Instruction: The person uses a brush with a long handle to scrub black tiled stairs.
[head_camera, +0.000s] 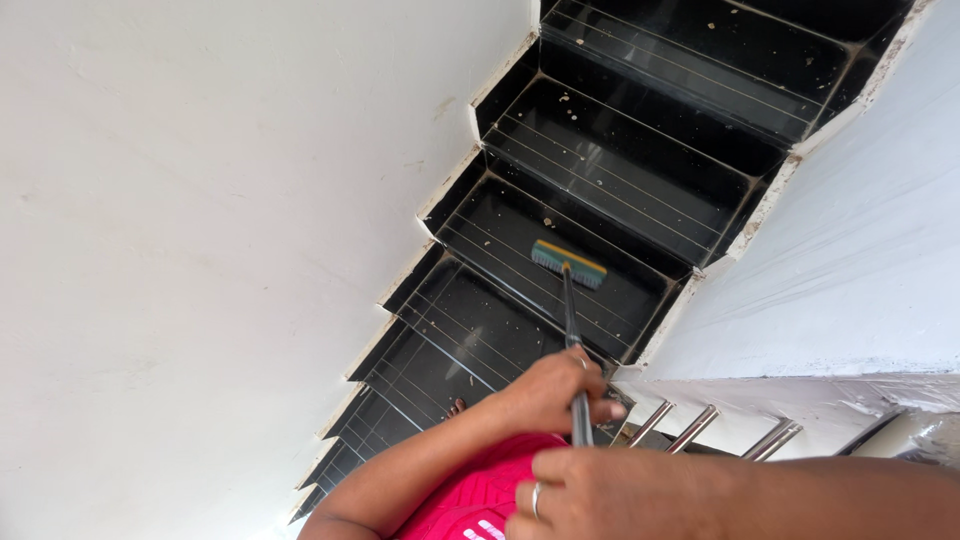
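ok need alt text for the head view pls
Two bare hands, left hand above right hand, grip a dark broom handle whose green and yellow brush head rests on a speckled black stair step between white walls.

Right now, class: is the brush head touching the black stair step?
Touching. The head view shows the brush head lying flat on the black step with no gap beneath it, its handle gripped by both hands.

Glossy black stone-like stairs (600, 170), finely grooved and speckled with pale dust, run between matt white painted walls (200, 200). On one step rests a brush head (568, 264) with a smooth dark handle (572, 330). Right of the stairs, shiny metal balusters (690, 428) sit beneath crinkled clear plastic sheeting (860, 260).
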